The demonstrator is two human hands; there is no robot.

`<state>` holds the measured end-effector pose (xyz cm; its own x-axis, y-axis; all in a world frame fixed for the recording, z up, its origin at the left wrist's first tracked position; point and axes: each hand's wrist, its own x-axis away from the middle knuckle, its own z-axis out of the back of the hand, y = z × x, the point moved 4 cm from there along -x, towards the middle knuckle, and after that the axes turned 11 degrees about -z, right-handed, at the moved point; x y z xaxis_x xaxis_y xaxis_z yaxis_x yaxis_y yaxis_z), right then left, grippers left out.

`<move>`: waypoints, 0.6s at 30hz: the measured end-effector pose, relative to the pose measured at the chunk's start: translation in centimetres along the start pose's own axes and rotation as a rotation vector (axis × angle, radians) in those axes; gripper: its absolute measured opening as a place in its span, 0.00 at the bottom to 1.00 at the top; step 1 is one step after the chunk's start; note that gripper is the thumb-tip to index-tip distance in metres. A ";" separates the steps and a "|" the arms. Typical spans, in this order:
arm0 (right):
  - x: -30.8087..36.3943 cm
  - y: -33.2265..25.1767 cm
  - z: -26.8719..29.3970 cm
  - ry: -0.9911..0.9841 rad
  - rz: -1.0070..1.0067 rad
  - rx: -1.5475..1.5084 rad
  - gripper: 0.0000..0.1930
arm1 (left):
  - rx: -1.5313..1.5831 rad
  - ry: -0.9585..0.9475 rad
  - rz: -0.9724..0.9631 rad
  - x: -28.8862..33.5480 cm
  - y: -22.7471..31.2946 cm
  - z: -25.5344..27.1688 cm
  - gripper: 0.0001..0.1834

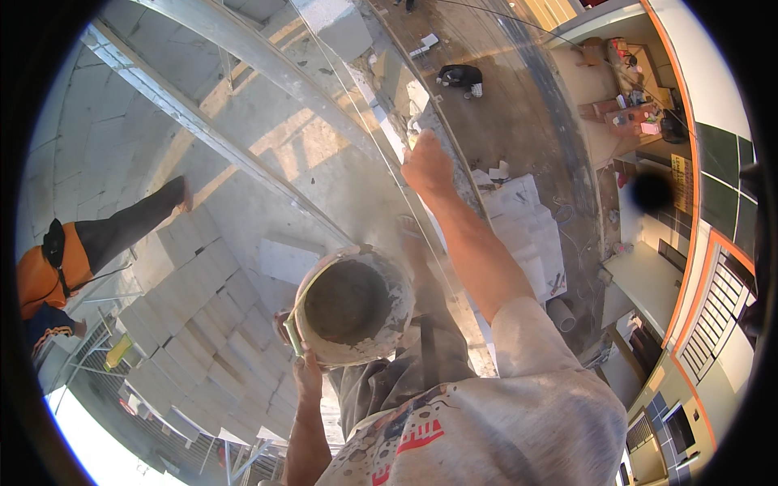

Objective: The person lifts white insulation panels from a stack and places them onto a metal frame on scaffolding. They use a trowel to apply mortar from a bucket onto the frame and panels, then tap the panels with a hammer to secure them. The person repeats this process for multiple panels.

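Gripped in the left hand [307,374]: a bucket [397,326], fingers closed on a pale green strip [293,334] at its side, apparently the handle; mouth upward, in front of the waist.

"What does the bucket contain?"

"Grey mix [347,301], wet-looking and probably mortar, lying below the rim. Pale splashes crust the inner wall and lip. Depth cannot be told from above."

"And the right hand [428,168]?"

"Arm outstretched, fingers closed on a tool [413,139]; its working end is too small to make out. Just beside it, a taut string line [356,93] follows the wall [389,121]; a pale block [340,32] shows farther along."

"Which step is illustrated?"

"Judging by the reach, mortar being placed or trimmed along the wall. The next move probably calls for a steady left hold, the bucket kept level for a scoop, and the tool worked clear of the string."

"What lies beyond?"

"To the left, stacked pale blocks [203,324] and a co-worker in orange [49,267]. To the right, lower down, whitish sheets or slabs [519,215]; farther off, a person in dark clothes [460,77]."
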<state>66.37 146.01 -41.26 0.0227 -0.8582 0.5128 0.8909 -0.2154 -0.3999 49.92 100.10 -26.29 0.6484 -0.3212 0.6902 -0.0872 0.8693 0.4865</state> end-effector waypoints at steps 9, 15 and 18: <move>9.2 10.4 2.7 -0.240 -0.221 0.001 0.27 | -0.025 -0.006 0.011 -0.4 1.4 -1.7 0.40; -1.5 1.1 2.3 -0.313 -0.097 -0.069 0.35 | -0.116 -0.032 -0.009 -0.8 2.8 -2.1 0.39; -7.0 -3.7 0.7 -0.297 0.117 0.128 0.30 | -0.156 -0.018 -0.079 -0.8 3.2 -1.9 0.38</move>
<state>63.20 153.19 -42.85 0.2425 -0.6969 0.6750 0.9235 -0.0473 -0.3806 50.54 103.91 -26.33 0.6350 -0.3959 0.6634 0.0828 0.8886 0.4511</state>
